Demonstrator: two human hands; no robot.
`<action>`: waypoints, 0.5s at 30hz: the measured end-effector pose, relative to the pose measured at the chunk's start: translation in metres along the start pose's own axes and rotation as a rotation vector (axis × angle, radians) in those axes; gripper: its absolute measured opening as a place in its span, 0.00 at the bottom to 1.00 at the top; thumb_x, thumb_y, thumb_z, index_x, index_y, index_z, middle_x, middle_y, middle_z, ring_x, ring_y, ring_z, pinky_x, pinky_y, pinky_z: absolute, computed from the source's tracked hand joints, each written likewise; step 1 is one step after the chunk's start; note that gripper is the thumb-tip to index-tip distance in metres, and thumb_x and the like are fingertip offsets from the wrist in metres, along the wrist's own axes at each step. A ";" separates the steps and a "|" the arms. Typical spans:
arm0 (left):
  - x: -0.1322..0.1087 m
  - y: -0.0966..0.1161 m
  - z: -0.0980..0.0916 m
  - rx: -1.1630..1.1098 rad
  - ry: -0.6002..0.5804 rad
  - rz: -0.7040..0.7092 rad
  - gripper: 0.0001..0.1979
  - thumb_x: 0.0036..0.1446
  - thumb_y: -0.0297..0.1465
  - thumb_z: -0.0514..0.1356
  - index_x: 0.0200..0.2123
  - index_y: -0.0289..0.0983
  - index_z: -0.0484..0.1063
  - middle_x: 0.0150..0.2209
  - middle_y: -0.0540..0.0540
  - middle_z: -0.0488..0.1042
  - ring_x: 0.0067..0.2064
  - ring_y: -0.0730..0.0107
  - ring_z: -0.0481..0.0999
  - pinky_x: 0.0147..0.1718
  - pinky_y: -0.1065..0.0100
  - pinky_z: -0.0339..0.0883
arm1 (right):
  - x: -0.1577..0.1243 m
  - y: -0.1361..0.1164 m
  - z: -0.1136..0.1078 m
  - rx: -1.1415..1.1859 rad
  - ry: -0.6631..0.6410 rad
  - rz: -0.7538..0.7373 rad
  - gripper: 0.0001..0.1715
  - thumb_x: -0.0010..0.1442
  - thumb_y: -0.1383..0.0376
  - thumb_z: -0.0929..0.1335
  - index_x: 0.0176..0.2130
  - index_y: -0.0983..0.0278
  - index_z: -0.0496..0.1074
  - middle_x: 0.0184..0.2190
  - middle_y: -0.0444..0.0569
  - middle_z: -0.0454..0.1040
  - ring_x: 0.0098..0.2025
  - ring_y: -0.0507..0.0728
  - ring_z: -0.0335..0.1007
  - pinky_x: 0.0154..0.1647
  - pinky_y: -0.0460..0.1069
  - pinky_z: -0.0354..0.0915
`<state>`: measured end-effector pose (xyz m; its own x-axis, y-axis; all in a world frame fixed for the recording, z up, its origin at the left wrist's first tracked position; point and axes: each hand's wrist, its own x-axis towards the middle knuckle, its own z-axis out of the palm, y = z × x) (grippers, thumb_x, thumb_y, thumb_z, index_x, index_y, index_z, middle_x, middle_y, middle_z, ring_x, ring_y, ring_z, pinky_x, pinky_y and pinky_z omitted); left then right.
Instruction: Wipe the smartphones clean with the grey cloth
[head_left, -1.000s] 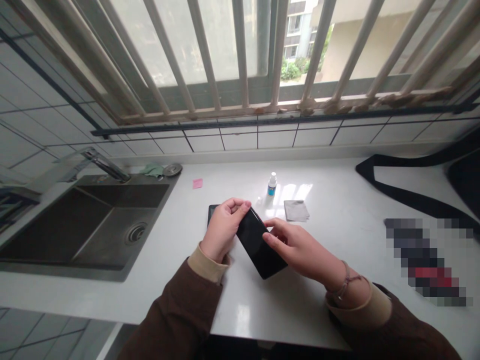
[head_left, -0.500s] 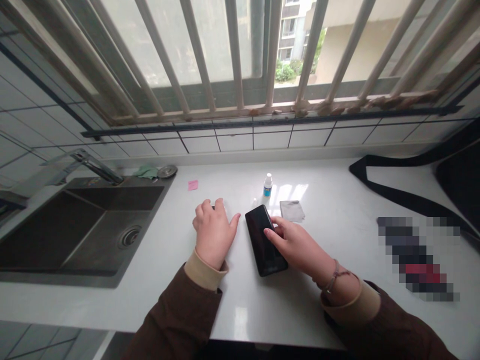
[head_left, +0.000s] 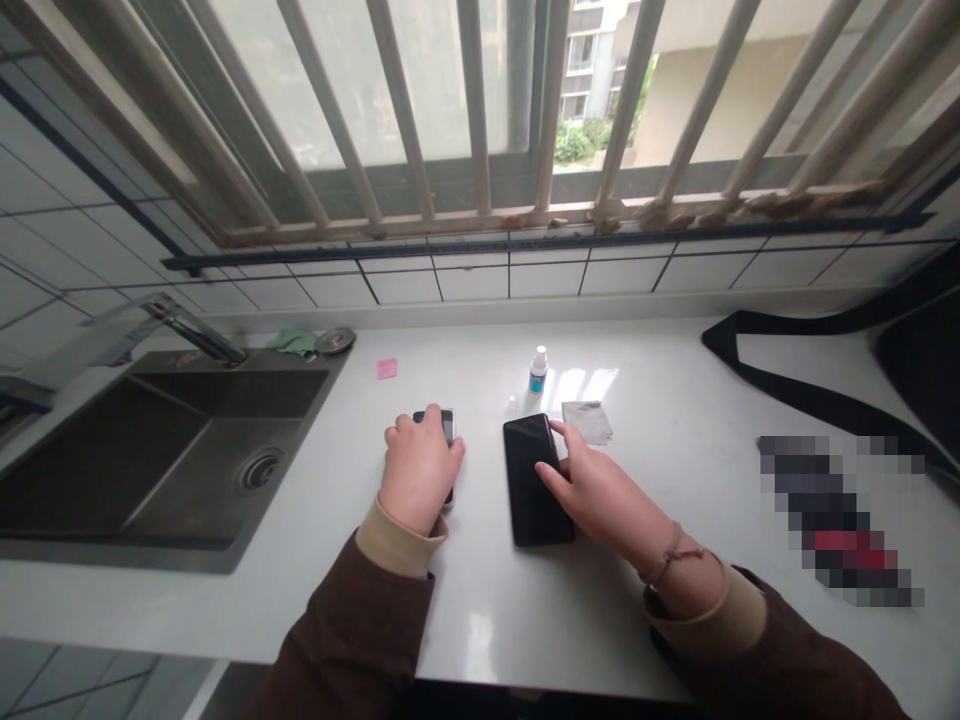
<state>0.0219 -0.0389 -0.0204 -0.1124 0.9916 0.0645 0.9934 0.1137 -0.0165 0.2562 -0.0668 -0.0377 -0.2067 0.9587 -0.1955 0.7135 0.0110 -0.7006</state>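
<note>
My right hand (head_left: pixel 581 475) grips the right side of a black smartphone (head_left: pixel 529 500), thumb over its dark screen and fingers along its edge. The phone is on or just above the white counter. To the left, my left hand (head_left: pixel 420 465) reaches over a second, smaller phone (head_left: pixel 448 425) with a dark face and pale silver edge. Its thumb is at that phone's right edge and its fingers curl over the top; the palm hides most of the phone. Beyond the black smartphone stands a small white bottle (head_left: pixel 538 372) with a blue label, beside a folded grey cloth (head_left: pixel 587 422).
A dark sink (head_left: pixel 232 430) with a faucet (head_left: pixel 199 335) lies at the left. A pink sticky note (head_left: pixel 386 369) is on the counter (head_left: pixel 465 345). At the right are a black strap (head_left: pixel 787 375) and a blurred-out item (head_left: pixel 840 520). Window bars rise behind.
My left hand has come down around the small phone, more of which now shows. The black smartphone has shifted slightly right and turned straighter in my right hand.
</note>
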 end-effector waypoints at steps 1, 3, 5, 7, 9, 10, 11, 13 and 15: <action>0.001 0.000 0.000 -0.006 0.002 0.005 0.18 0.64 0.38 0.61 0.52 0.35 0.74 0.42 0.31 0.76 0.45 0.42 0.75 0.49 0.51 0.66 | 0.000 0.000 0.001 -0.064 0.016 0.006 0.38 0.73 0.59 0.66 0.73 0.70 0.53 0.35 0.55 0.83 0.38 0.67 0.82 0.33 0.53 0.65; 0.001 0.001 -0.001 -0.022 0.009 0.015 0.18 0.62 0.37 0.62 0.52 0.35 0.74 0.41 0.32 0.76 0.45 0.42 0.76 0.47 0.52 0.66 | -0.001 0.002 0.002 -0.172 0.046 0.015 0.40 0.73 0.58 0.66 0.74 0.71 0.51 0.37 0.59 0.83 0.39 0.69 0.82 0.35 0.54 0.66; 0.001 0.001 -0.001 -0.042 0.016 0.030 0.18 0.61 0.37 0.62 0.52 0.36 0.75 0.40 0.33 0.76 0.44 0.42 0.76 0.47 0.53 0.66 | -0.001 0.003 0.002 -0.244 0.068 0.019 0.40 0.73 0.58 0.66 0.74 0.71 0.52 0.40 0.63 0.84 0.41 0.71 0.83 0.37 0.55 0.67; 0.001 0.002 -0.001 -0.063 0.016 0.039 0.19 0.60 0.38 0.63 0.52 0.36 0.75 0.39 0.33 0.76 0.43 0.43 0.76 0.46 0.53 0.66 | -0.001 0.004 0.001 -0.289 0.078 0.028 0.38 0.73 0.58 0.66 0.73 0.71 0.54 0.41 0.66 0.84 0.43 0.73 0.84 0.38 0.56 0.68; 0.001 0.003 -0.001 -0.085 0.019 0.044 0.19 0.60 0.38 0.63 0.52 0.36 0.76 0.39 0.33 0.75 0.42 0.43 0.76 0.47 0.52 0.66 | -0.001 0.004 -0.001 -0.318 0.074 0.044 0.37 0.73 0.58 0.65 0.73 0.71 0.54 0.41 0.66 0.84 0.43 0.73 0.84 0.38 0.57 0.69; 0.000 0.003 0.000 -0.095 0.022 0.046 0.20 0.60 0.38 0.63 0.53 0.37 0.76 0.39 0.33 0.75 0.43 0.43 0.76 0.47 0.52 0.66 | -0.001 0.004 -0.002 -0.331 0.071 0.052 0.37 0.73 0.58 0.65 0.73 0.71 0.55 0.40 0.66 0.84 0.43 0.73 0.84 0.38 0.57 0.69; 0.000 0.003 0.000 -0.103 0.027 0.046 0.20 0.60 0.39 0.63 0.53 0.37 0.76 0.40 0.33 0.75 0.43 0.43 0.76 0.47 0.52 0.66 | -0.002 0.004 -0.003 -0.344 0.071 0.059 0.37 0.74 0.58 0.64 0.73 0.71 0.55 0.40 0.65 0.84 0.42 0.73 0.84 0.38 0.57 0.69; -0.001 0.005 0.001 -0.126 0.034 0.045 0.21 0.60 0.39 0.63 0.54 0.37 0.76 0.39 0.34 0.75 0.43 0.43 0.76 0.47 0.52 0.67 | -0.002 0.003 -0.004 -0.371 0.079 0.068 0.37 0.74 0.57 0.64 0.73 0.70 0.55 0.40 0.65 0.84 0.42 0.73 0.84 0.38 0.57 0.70; -0.001 0.006 0.001 -0.189 0.028 0.050 0.21 0.59 0.38 0.65 0.54 0.37 0.76 0.40 0.35 0.75 0.44 0.44 0.77 0.47 0.53 0.68 | -0.003 0.003 -0.005 -0.406 0.089 0.067 0.37 0.74 0.56 0.64 0.73 0.70 0.56 0.40 0.65 0.84 0.43 0.72 0.84 0.38 0.56 0.70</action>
<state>0.0283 -0.0395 -0.0213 -0.0648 0.9932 0.0962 0.9848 0.0481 0.1668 0.2623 -0.0679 -0.0361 -0.1053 0.9817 -0.1587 0.9331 0.0424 -0.3572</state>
